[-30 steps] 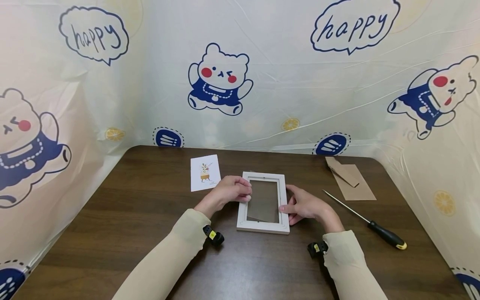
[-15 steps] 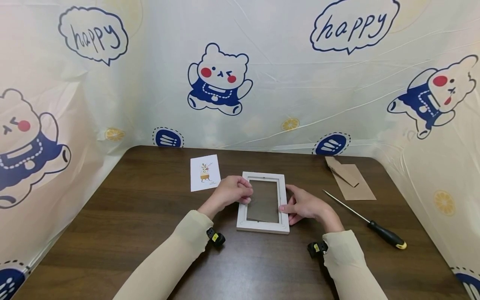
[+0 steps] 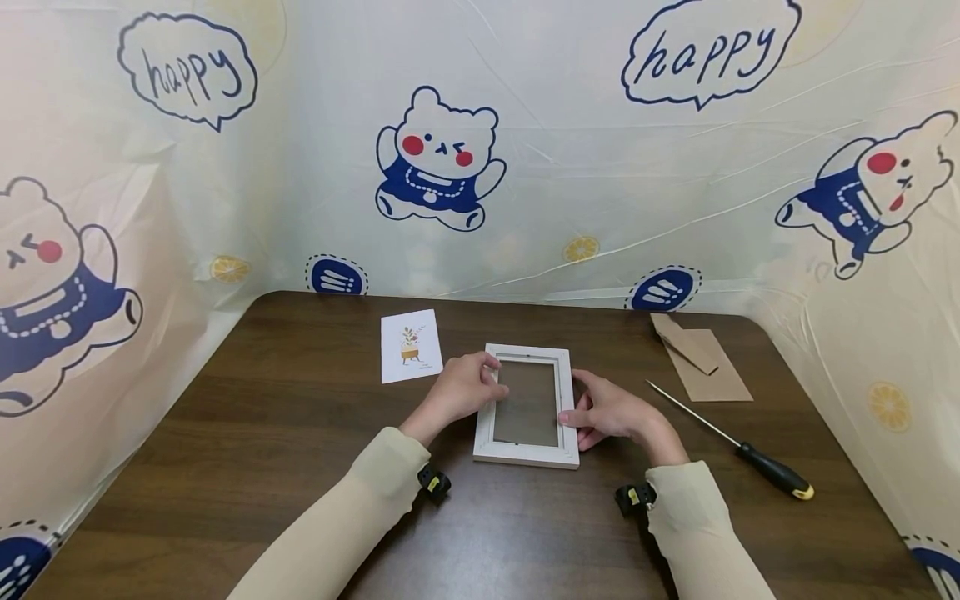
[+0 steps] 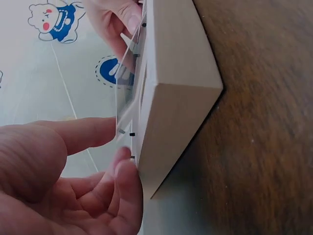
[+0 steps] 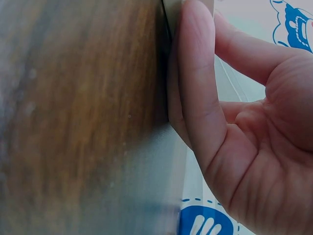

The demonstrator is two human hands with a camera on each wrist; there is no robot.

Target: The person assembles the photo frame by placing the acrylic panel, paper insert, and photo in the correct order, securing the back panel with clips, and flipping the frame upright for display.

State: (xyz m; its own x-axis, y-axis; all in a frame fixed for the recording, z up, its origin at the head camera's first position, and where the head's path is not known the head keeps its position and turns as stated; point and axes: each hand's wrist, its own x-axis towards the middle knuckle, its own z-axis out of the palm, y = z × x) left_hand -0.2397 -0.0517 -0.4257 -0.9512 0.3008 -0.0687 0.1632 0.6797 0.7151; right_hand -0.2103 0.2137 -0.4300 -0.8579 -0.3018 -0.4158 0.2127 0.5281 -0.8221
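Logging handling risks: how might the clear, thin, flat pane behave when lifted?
The clear thin pane is probably stiff: its edge looks straight, tilted from the white rectangular frame. It may be light, looking so thin, and slippery, given its smooth surface.

White rectangular picture frame [image 3: 525, 455]: lies flat, just right of centre in the lower half of the head view, long sides running near-vertically. Short dark pins [image 4: 132, 134] project from its inner edge, centre of the left-wrist view. Clear pane [image 4: 125, 90]: tilted, left edge raised clear of the frame. The left hand [image 3: 465, 386] touches that edge with its thumb; the right hand [image 3: 611, 408] grips the frame's right side
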